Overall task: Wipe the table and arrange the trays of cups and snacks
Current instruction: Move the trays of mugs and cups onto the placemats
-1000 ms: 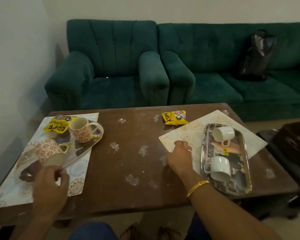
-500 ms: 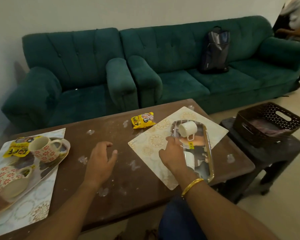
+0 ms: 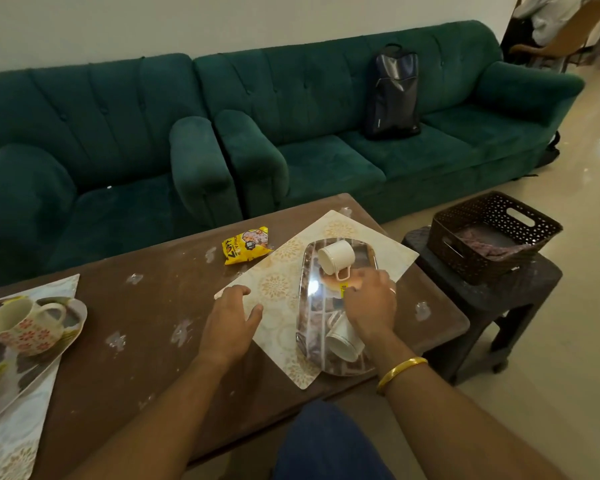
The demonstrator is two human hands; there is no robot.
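Two cups tipped on shiny oblong metal tray [image 3: 309,289], centre-right of frame: far white cup [image 3: 336,256], near white cup [image 3: 343,341]. Tray sits on cream patterned placemat [image 3: 278,285]. Your right hand [image 3: 371,303] over tray, fingers bent at orange snack packet [image 3: 331,280]; grip unclear. Your left hand [image 3: 231,323] relaxed, fingers spread, at placemat's left corner. Yellow snack packet [image 3: 246,244] on brown table [image 3: 146,306].
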